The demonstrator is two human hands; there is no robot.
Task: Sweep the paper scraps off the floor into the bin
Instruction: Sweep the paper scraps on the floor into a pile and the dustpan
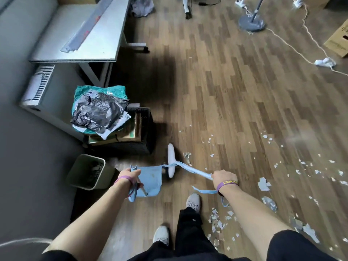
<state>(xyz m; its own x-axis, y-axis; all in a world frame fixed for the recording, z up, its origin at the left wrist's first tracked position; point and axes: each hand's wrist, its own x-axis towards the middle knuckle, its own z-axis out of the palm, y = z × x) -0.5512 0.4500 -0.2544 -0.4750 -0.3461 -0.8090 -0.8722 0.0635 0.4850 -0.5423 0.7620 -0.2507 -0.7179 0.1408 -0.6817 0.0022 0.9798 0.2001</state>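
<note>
I've got the L hand (130, 176) wrapped shut round the dustpan's upright handle, fingers curled on it, and the blue dustpan (150, 180) sits on the floor w/ its mouth facing the broom. R hand (223, 177) is a closed fist on the pale blue broom handle (195, 171); the white broom head (171, 160) rests just beyond the pan's open edge.

The paper scraps (263, 183) are mostly off to my R: a loose scatter across the boards, bigger torn bits near my R forearm, a clump by my R shoe (193, 202). A small cluster lies just beside the broom head. The pan itself looks about empty, so I'd judge most of the sweeping isn't done yet. The bin (86, 171) stands to the L of the pan, near the wall, w/ some scraps already in it.

What could go wrong, imo:
- Scraps are light; a fast stroke prob flicks them past the pan or under the black crate (139, 132).
- A loose blue strip (205, 191) hangs off the broom handle by my R wrist; it could drag thru the pile and scatter it.
- Pan lip may not sit flat, so thin bits could slide under it.
- Tipping the pan too quick near the bin could spill over its rim.
- The clump by my shoes could get trodden on and carried off.

Floor is wood-look plank, smooth, so paper should slide easily. Room is cluttered: grey desk (79, 34) upper L, bags heaped on the crate, a fan base (251, 23) and white cables (293, 49) far R, a cardboard box (339, 40) at the edge.
</note>
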